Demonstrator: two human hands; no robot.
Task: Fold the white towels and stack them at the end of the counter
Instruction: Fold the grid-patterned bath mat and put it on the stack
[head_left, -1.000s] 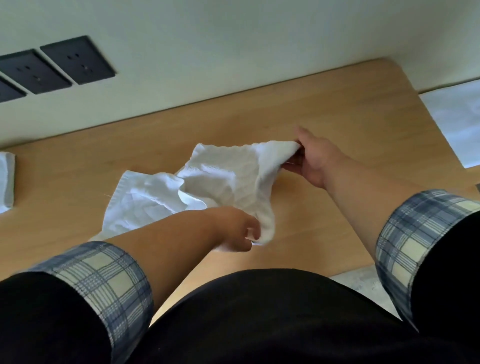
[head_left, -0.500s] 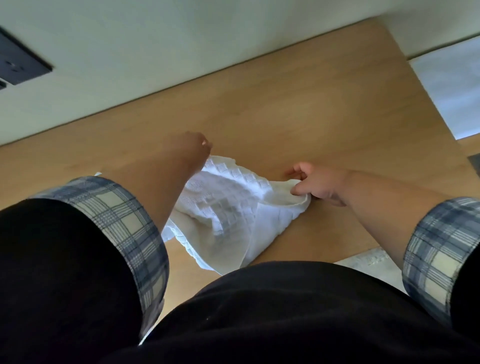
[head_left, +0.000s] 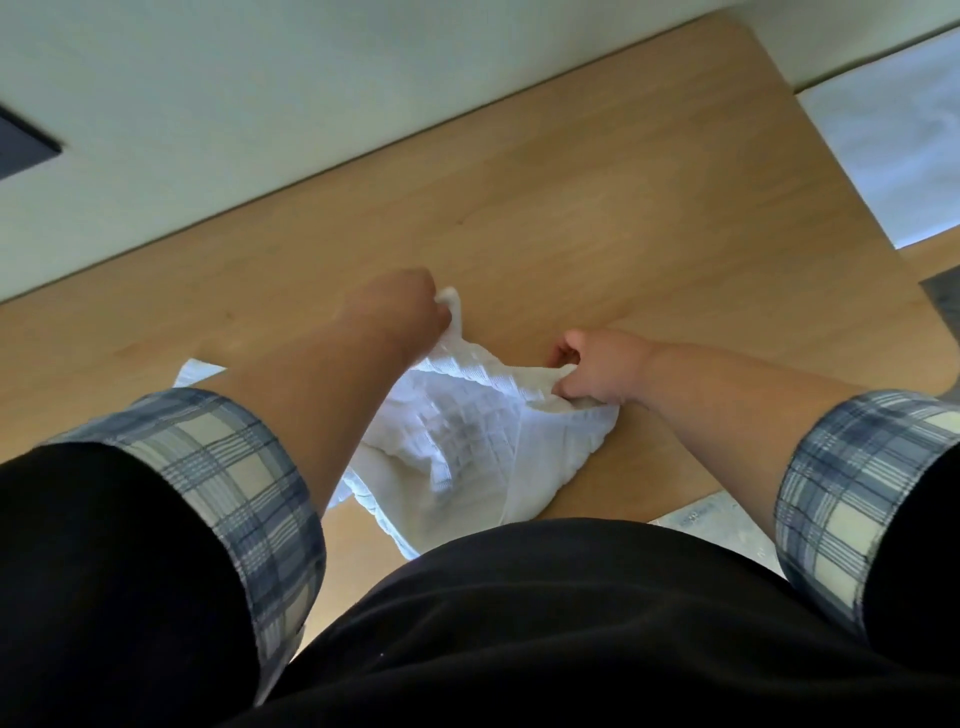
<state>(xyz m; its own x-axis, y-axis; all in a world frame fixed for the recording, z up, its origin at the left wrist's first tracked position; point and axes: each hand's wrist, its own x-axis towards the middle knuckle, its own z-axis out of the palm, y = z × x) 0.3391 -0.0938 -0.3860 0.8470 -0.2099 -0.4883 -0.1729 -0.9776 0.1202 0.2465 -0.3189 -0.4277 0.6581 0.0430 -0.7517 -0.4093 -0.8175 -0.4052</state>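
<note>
The white waffle-weave towel (head_left: 467, 441) is lying bunched on the wooden surface (head_left: 597, 218), near its front edge. The left hand (head_left: 400, 306) and right hand (head_left: 597, 369) are each pinching a corner, fingers closed on cloth; pulling the corners apart evenly should be flattening it before folding.

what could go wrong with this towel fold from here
1. The towel is bunched and creased between the left hand and right hand, so folding it now would likely come out lopsided.
2. Its lower part hangs over the counter edge by the person's body; if a grip loosens, it could slide off.
3. The left forearm hides one corner, so matching the edges may be guesswork.
</note>
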